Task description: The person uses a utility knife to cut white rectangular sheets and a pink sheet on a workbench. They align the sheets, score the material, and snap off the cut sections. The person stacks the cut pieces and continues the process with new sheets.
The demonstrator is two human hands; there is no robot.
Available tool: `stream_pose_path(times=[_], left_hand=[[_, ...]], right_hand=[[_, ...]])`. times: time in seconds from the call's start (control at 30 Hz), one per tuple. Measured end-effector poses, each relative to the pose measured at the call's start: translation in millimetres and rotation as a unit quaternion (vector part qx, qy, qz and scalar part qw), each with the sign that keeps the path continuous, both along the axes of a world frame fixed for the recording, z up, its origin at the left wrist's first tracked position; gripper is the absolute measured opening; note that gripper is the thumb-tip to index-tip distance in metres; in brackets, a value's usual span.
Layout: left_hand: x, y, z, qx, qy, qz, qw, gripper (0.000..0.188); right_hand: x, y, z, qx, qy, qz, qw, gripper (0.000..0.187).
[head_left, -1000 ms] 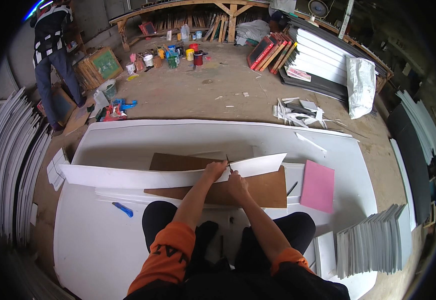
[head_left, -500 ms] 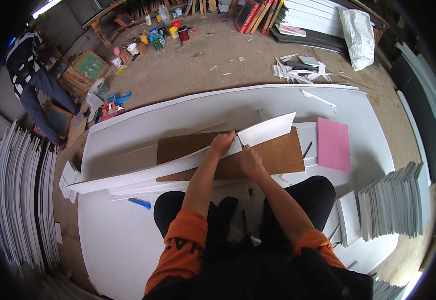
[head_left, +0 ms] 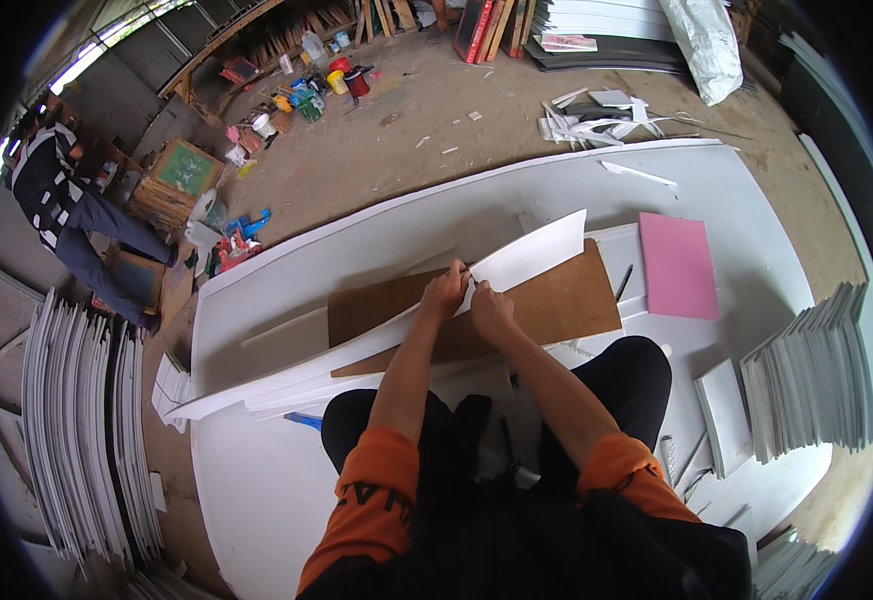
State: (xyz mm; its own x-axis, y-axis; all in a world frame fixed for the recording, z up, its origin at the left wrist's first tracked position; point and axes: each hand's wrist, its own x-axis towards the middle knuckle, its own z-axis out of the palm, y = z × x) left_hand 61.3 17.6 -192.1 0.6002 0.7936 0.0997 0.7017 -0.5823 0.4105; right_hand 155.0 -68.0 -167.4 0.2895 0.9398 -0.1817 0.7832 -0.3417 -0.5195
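Note:
A long white strip of board (head_left: 529,252) stands on edge, slanting across a brown board (head_left: 557,300) in front of my knees. My left hand (head_left: 446,292) is closed on the strip near its middle. My right hand (head_left: 494,313) is closed close beside it, knuckles up, with its fingertips at the strip. Something small, thin and dark shows at those fingertips, too small to name. More white strips lie under the brown board. To its right are a pink rectangular sheet (head_left: 679,266) and a dark pen-like stick (head_left: 624,283).
I sit on a large white sheet (head_left: 257,490). A blue cutter (head_left: 305,420) lies by my left knee. Stacked panels stand at left (head_left: 77,430) and right (head_left: 807,375). Offcuts (head_left: 607,118) and paint pots (head_left: 307,100) lie beyond. Another person (head_left: 87,215) bends at far left.
The whole view has shifted and tilted a little. Both hands stay together on the white strip, with only a slight change in the fingers. The person at far left has changed posture slightly.

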Motion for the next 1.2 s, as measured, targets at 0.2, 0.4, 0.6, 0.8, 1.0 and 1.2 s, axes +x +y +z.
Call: stream_pose_path(times=[0.2, 0.4, 0.6, 0.8, 1.0, 1.2], left_hand=[[4.6, 8.0, 13.3, 0.008, -0.087, -0.013, 0.996, 0.024], [5.4, 10.5, 13.1, -0.021, -0.080, -0.010, 0.997, 0.022], [17.7, -2.2, 5.3, 0.040, -0.041, 0.107, 0.993, 0.026], [13.9, 5.4, 8.7, 0.005, -0.027, 0.109, 0.994, 0.027], [16.5, 8.9, 13.1, -0.027, -0.016, 0.099, 0.995, 0.026], [8.3, 5.4, 6.2, -0.004, -0.042, 0.071, 0.997, 0.026]], right_hand=[[4.2, -2.5, 3.2, -0.029, 0.100, -0.026, 0.994, 0.026], [10.1, 2.6, 3.5, -0.036, 0.067, 0.005, 0.997, 0.027], [6.9, 11.5, -11.8, 0.007, -0.083, 0.023, 0.996, 0.018], [5.4, -0.1, 1.1, 0.003, -0.180, 0.068, 0.981, 0.017], [3.8, -4.0, 3.1, -0.067, -0.164, 0.054, 0.983, 0.018], [-5.0, 9.5, -0.2, -0.048, -0.132, 0.050, 0.989, 0.015]])
